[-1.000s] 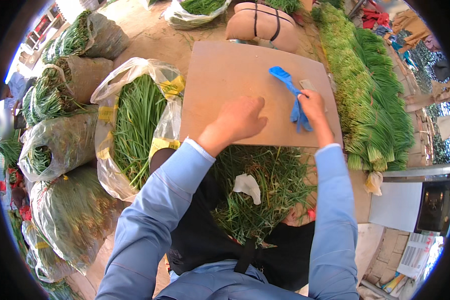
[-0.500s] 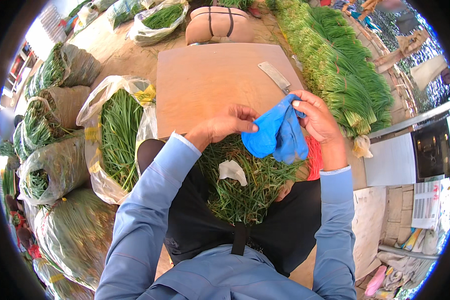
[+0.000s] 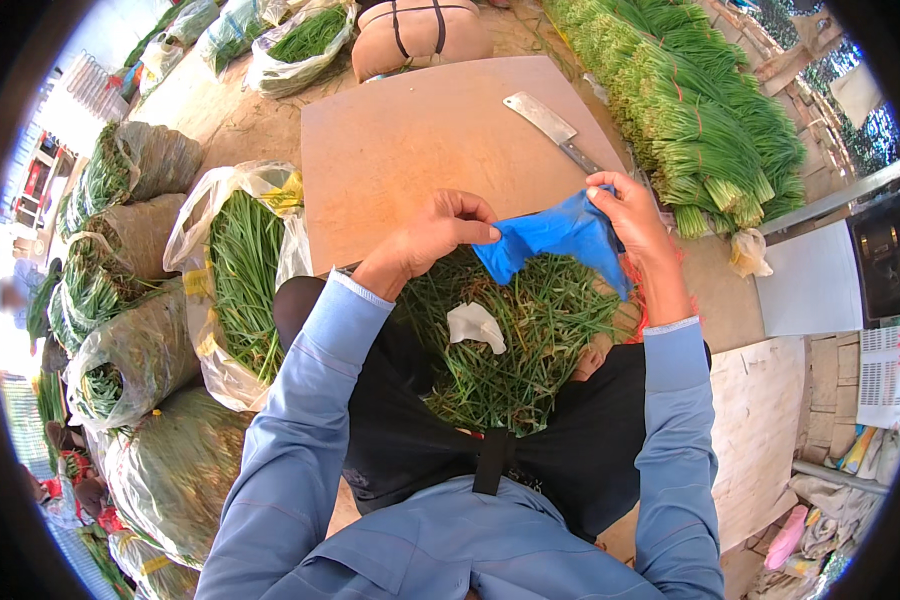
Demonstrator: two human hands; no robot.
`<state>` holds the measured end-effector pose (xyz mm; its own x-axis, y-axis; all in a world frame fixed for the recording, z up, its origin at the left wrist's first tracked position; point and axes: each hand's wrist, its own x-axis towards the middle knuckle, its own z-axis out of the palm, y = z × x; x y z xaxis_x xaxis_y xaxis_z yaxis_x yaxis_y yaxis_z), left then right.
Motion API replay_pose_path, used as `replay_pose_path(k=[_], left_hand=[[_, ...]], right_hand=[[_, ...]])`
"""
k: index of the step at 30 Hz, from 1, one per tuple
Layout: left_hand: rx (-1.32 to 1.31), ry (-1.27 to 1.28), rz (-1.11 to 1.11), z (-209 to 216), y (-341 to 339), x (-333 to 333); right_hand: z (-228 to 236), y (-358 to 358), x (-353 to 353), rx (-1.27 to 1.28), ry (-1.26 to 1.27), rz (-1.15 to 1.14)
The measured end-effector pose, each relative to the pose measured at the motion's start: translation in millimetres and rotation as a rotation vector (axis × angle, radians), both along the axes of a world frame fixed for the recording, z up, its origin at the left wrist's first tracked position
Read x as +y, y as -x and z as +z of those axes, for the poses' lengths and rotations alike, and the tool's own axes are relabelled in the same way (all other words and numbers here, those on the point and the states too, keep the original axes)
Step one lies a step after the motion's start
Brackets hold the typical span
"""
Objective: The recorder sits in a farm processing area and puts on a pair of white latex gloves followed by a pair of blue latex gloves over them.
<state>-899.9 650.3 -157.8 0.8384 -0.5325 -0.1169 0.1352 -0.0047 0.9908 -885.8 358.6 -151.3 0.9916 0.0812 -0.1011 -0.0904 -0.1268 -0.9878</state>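
Holding a thin, wrinkled, rubbery blue glove [image 3: 558,238] spread over loose, tangled green stalks [image 3: 548,335]. Pinched at one end in left hand [image 3: 425,237], thumb closed to fingertips; nipped likewise at the other in right hand [image 3: 635,217]. Looking onto a smooth, flat tan board [image 3: 400,150] just beyond, bearing a rectangular metal cleaver [image 3: 542,118] laid slantwise.

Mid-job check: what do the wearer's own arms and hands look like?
Both arms wear long, blue cloth sleeves with faint seam lines, ending in narrow pale cuff edges at the wrists. The left hand and right hand are bare and ungloved; no watch shows.
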Motion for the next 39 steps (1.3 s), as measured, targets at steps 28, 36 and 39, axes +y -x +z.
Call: replay_pose_path(k=[28, 36, 39], left_hand=[[0.175, 0.130, 0.132, -10, 9, -34], [0.065, -0.306, 0.343, -15, 9, -35], [0.063, -0.267, 0.364, -15, 11, -41]], right_hand=[[7, 67, 73, -0.019, 0.029, 0.119], [-12, 61, 68, -0.176, 0.443, -0.088], [-14, 63, 72, -0.367, 0.566, -0.135]])
